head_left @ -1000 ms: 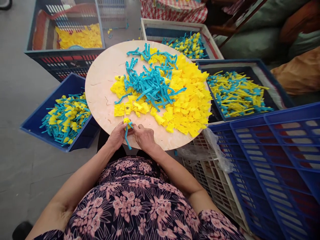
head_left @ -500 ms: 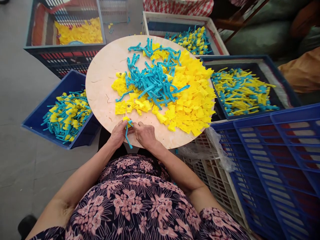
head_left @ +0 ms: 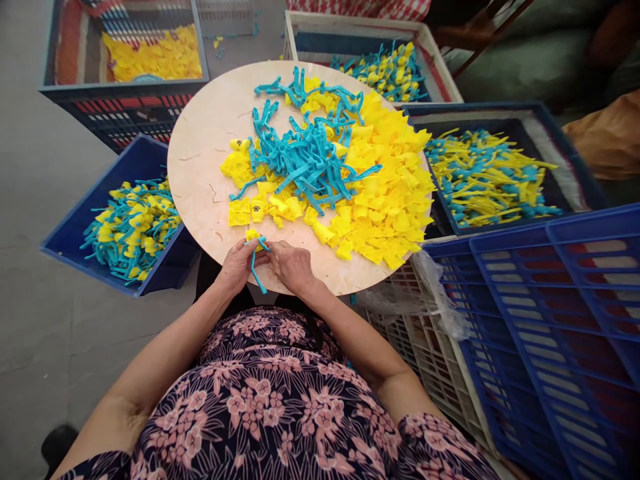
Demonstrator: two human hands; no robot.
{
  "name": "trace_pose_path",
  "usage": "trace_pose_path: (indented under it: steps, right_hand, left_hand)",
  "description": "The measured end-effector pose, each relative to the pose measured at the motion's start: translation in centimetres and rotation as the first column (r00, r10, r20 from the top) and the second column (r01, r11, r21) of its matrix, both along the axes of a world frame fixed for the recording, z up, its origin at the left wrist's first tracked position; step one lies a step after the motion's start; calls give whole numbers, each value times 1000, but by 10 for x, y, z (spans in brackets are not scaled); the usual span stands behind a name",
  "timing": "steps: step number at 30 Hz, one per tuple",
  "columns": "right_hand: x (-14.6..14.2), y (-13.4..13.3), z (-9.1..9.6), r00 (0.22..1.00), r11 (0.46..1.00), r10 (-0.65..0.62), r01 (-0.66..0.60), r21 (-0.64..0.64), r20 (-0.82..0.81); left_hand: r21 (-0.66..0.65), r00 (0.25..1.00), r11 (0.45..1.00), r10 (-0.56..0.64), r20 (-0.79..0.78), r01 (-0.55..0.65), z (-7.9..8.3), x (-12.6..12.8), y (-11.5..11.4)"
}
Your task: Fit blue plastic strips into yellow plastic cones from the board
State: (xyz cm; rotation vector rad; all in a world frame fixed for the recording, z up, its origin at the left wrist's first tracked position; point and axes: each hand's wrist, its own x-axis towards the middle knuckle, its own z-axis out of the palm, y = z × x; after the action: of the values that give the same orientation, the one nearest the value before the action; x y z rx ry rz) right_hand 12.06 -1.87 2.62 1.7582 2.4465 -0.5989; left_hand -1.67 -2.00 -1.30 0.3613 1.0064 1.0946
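Observation:
At the near edge of the round board (head_left: 197,160), my left hand (head_left: 236,267) is closed on a small yellow piece (head_left: 252,235). A thin, bent blue strip (head_left: 257,272) meets this piece and hangs down between my hands. My right hand (head_left: 293,267) pinches the blue strip's upper end with thumb and forefinger. How the two parts join is too small to make out. Just beyond my fingers lie several flat yellow pieces, one with a dark printed mark (head_left: 257,209). Behind them is a heap of blue strips (head_left: 310,160), beside a wide pile of yellow pieces (head_left: 387,180).
A blue bin (head_left: 55,243) of yellow-and-blue pieces stands at the left, with a crate (head_left: 125,87) of yellow pieces behind it. A white-rimmed crate (head_left: 360,21) and a dark crate (head_left: 500,110) hold more pieces. Blue slatted crates (head_left: 550,287) stand at the right.
My right fingers have shifted slightly at the blue strip's upper end, and more of that end shows across the yellow piece. The whole view has tilted a little.

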Motion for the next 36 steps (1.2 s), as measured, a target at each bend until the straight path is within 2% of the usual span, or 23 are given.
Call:
trace_pose_path:
  steps: [6, 15, 20, 28, 32, 36]
  right_hand:
    - [1, 3, 2, 997, 999, -39, 38, -13, -60]
    - [6, 5, -4, 995, 1000, -15, 15, -1, -102]
    - [6, 3, -9, 992, 1000, -2, 2, 0, -124]
    - [3, 2, -9, 999, 999, 48, -48, 11, -22]
    - [4, 9, -12, 996, 997, 71, -71, 6, -54]
    - [3, 14, -13, 998, 999, 51, -51, -5, -24]
  left_hand:
    - [-66, 1000, 998, -11, 4, 11, 0, -2, 5]
    - [18, 999, 999, 51, -16, -51, 1, 5, -3]
    - [18, 998, 998, 57, -19, -57, 3, 7, -3]
    - [25, 998, 999, 49, -40, -48, 3, 6, -3]
    - [32, 998, 999, 27, -51, -26, 2, 5, -3]
    - [43, 996, 997, 63, -66, -60, 3, 7, -3]
